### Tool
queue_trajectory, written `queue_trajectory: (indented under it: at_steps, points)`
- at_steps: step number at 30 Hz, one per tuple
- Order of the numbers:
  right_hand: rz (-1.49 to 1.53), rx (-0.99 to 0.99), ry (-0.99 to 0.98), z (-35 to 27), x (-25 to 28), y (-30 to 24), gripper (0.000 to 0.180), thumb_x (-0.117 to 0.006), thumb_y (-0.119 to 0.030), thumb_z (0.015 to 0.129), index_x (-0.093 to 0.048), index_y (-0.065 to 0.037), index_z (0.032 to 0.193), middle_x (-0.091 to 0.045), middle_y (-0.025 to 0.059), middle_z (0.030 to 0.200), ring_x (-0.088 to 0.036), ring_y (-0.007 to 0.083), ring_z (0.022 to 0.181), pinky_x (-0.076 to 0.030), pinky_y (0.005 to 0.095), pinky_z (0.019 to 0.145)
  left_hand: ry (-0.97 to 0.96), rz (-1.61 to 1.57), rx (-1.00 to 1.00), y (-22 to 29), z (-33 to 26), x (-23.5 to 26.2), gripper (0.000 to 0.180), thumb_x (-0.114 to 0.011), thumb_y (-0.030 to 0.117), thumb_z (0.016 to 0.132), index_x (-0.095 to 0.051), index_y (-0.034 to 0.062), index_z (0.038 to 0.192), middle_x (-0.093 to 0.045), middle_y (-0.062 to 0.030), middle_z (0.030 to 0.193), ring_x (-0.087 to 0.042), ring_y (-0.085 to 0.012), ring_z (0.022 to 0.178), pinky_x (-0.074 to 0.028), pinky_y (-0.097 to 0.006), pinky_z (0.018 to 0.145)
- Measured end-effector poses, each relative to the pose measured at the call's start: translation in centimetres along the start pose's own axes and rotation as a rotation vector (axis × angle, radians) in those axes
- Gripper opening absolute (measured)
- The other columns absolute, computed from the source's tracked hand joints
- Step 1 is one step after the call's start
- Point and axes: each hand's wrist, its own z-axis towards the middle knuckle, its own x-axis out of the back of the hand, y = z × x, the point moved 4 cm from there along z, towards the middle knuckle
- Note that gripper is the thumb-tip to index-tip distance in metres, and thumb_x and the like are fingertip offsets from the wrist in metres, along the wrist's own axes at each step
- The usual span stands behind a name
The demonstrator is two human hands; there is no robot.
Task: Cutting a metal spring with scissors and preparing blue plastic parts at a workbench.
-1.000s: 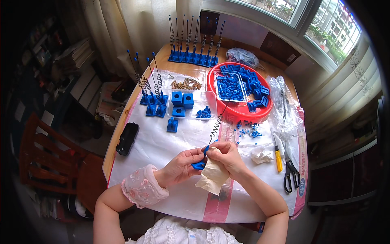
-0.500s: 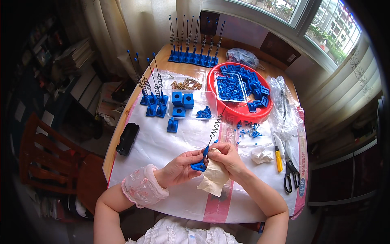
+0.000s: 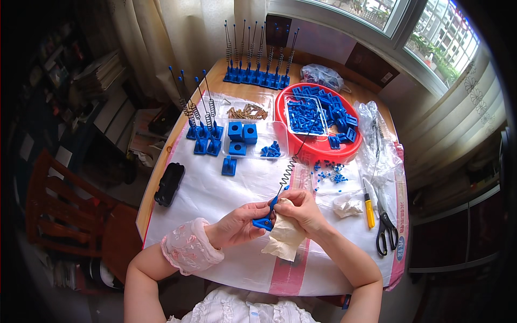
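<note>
Left hand [image 3: 237,225] is pinched shut on the small blue plastic base [image 3: 264,222] of a spring-and-rod piece [image 3: 291,161], while the right hand [image 3: 301,210] grips a crumpled beige cloth [image 3: 284,237] against it, I think; best to keep the base steady and wipe gently so the thin rod doesn't bend (it looks flimsy). All this sits over a white plastic sheet [image 3: 215,188] on a wooden table [image 3: 161,172], with a red round tray [image 3: 350,153] of blue parts and a window [image 3: 409,21] beyond.

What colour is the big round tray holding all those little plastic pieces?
The round tray is red, filled with blue plastic pieces; the head view shows it.
</note>
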Motion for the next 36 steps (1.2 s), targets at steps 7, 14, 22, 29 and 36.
queue_trajectory:
  at_steps: [7,14,22,29,36]
  points:
    - [-0.095,-0.006,0.088,0.2,0.4,0.1,0.013,-0.076,-0.008,0.082,-0.069,-0.001,0.09,-0.071,0.0057,0.088,-0.067,0.0101,0.077,-0.056,0.0247,0.071,0.158,0.356,-0.213,0.1,0.4,0.0,0.011,-0.056,0.016,0.101,-0.057,0.0056,0.104,-0.063,-0.0006,0.097,-0.065,-0.0085,0.086,-0.057,-0.025,0.08]
    - [-0.184,-0.004,0.138,0.4,0.7,0.5,0.014,-0.074,-0.008,0.082,-0.07,0.0,0.093,-0.071,0.0063,0.09,-0.066,0.0102,0.078,-0.055,0.0256,0.071,0.251,0.8,-0.425,0.5,0.0,0.0,0.007,-0.058,0.013,0.1,-0.059,0.007,0.097,-0.061,0.003,0.093,-0.058,-0.002,0.086,-0.048,-0.019,0.073]
    - [-0.072,-0.046,0.113,0.5,1.0,0.8,0.014,-0.073,-0.008,0.083,-0.07,0.001,0.094,-0.071,0.008,0.092,-0.067,0.0119,0.079,-0.056,0.0262,0.073,0.185,0.472,-0.292,0.2,0.2,0.2,0.008,-0.056,0.013,0.1,-0.056,0.0054,0.102,-0.063,-0.001,0.1,-0.064,-0.0085,0.092,-0.055,-0.026,0.082]
    - [-0.102,-0.062,0.102,0.4,0.5,0.3,0.014,-0.072,-0.009,0.085,-0.07,0.002,0.094,-0.071,0.0073,0.088,-0.067,0.0112,0.076,-0.056,0.0255,0.071,0.184,0.534,-0.3,0.4,0.2,0.7,0.009,-0.057,0.015,0.1,-0.058,0.006,0.101,-0.063,-0.0008,0.099,-0.065,-0.0102,0.093,-0.058,-0.031,0.086]
    - [0.023,-0.092,0.036,0.2,0.2,-0.2,0.012,-0.071,-0.008,0.086,-0.07,0.001,0.094,-0.071,0.0072,0.085,-0.068,0.0112,0.075,-0.056,0.0247,0.069,0.122,0.274,-0.108,0.4,0.2,0.1,0.019,-0.053,0.02,0.102,-0.058,0.0057,0.113,-0.065,-0.002,0.102,-0.067,-0.0114,0.093,-0.057,-0.031,0.088]
